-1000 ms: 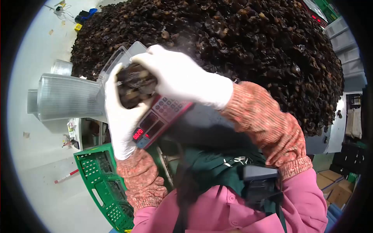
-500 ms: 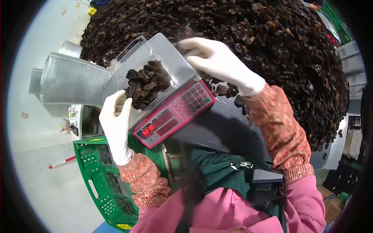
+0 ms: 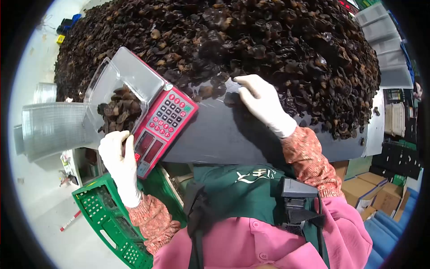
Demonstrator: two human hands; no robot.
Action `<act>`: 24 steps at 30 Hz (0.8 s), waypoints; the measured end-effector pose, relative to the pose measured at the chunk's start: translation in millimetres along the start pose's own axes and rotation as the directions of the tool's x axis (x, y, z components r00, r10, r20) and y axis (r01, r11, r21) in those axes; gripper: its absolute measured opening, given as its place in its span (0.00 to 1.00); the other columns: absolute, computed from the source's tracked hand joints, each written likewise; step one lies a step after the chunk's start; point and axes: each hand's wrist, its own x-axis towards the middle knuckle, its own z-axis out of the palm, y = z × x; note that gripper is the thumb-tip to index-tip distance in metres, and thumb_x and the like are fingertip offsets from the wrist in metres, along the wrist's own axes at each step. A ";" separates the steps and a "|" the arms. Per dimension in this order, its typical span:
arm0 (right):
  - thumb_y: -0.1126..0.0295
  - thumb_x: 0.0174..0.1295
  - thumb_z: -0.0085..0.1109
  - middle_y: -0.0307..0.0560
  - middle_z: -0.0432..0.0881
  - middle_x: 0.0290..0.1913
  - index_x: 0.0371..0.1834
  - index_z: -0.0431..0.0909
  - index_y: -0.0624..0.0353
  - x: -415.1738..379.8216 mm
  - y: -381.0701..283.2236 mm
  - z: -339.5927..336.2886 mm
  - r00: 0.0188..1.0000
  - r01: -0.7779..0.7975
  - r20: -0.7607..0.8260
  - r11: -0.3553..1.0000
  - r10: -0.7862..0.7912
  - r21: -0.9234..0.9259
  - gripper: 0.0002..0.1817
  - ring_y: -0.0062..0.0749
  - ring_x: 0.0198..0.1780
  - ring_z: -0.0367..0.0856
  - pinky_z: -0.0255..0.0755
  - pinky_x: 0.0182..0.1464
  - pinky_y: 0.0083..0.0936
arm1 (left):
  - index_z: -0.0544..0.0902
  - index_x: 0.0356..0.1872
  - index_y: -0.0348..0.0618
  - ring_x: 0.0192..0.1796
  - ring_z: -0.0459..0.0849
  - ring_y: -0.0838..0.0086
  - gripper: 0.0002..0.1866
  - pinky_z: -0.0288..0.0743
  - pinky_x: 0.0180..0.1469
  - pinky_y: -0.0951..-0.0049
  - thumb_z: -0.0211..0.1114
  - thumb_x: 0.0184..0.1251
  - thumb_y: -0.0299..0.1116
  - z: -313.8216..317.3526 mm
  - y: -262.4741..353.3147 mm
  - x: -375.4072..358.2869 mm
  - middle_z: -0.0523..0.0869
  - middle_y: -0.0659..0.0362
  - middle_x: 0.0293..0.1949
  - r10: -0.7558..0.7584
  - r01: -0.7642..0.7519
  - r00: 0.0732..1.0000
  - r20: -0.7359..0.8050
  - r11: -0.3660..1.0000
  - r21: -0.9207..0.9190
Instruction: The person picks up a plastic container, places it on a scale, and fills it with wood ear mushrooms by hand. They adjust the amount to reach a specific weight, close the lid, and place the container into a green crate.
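Note:
A clear plastic box (image 3: pixel 92 96) holding a small heap of dark wood ear mushrooms (image 3: pixel 121 109) sits on the pan of a red digital scale (image 3: pixel 154 130). My left hand (image 3: pixel 117 157), in a white glove, pinches the near edge of this box. The scale's keypad faces me, and its red display is partly hidden behind my fingers. Over the grey tabletop, to the right of the scale, my gloved right hand (image 3: pixel 262 101) is empty, thumb and forefinger apart. Its fingertips are close to the edge of the large wood ear pile (image 3: pixel 304 58).
Nested clear boxes (image 3: pixel 53 127) stand left of the scale. A green crate (image 3: pixel 105 219) is low at my left. Grey trays (image 3: pixel 385 45) stand at the far right, above cardboard boxes (image 3: pixel 371 190). The grey table (image 3: pixel 210 139) has its front edge before my apron.
My right hand has left the scale's far side and moved right, over the tabletop by the pile. My left hand has closed at the box's edge. The view has turned to the right.

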 end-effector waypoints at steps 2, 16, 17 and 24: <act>0.60 0.63 0.69 0.51 0.86 0.55 0.54 0.83 0.61 12.8 19.2 33.0 0.955 0.294 0.035 0.914 -0.296 -0.279 0.21 0.46 0.54 0.84 0.78 0.56 0.39 | 0.88 0.44 0.43 0.51 0.81 0.62 0.10 0.71 0.58 0.63 0.74 0.62 0.25 -1.8 4.7 -6.7 0.86 0.56 0.45 -0.006 0.006 1.000 0.015 1.000 0.002; 0.70 0.59 0.62 0.49 0.83 0.48 0.47 0.82 0.57 -56.9 15.9 24.8 0.879 0.438 0.312 0.870 -0.361 -0.226 0.13 0.46 0.48 0.80 0.77 0.49 0.41 | 0.86 0.58 0.36 0.48 0.86 0.70 0.19 0.80 0.50 0.71 0.70 0.67 0.15 8.0 35.2 -25.4 0.87 0.54 0.53 -0.061 0.029 0.955 -0.291 0.993 -0.112; 0.70 0.57 0.65 0.48 0.84 0.49 0.47 0.83 0.56 -62.9 14.4 9.4 0.910 0.392 0.244 0.887 -0.335 -0.245 0.14 0.46 0.50 0.81 0.78 0.51 0.40 | 0.86 0.58 0.35 0.49 0.86 0.69 0.18 0.80 0.52 0.70 0.69 0.68 0.15 12.5 39.2 -26.4 0.87 0.54 0.53 -0.047 0.005 0.955 -0.293 0.990 -0.143; 0.74 0.53 0.69 0.48 0.84 0.52 0.49 0.83 0.52 -80.0 32.4 -17.7 0.981 0.035 -0.180 0.985 -0.066 -0.171 0.18 0.47 0.55 0.81 0.79 0.56 0.40 | 0.89 0.50 0.33 0.46 0.88 0.59 0.15 0.82 0.52 0.64 0.71 0.62 0.13 32.2 77.2 -18.3 0.91 0.48 0.47 0.098 -0.165 0.960 -0.264 0.955 -0.247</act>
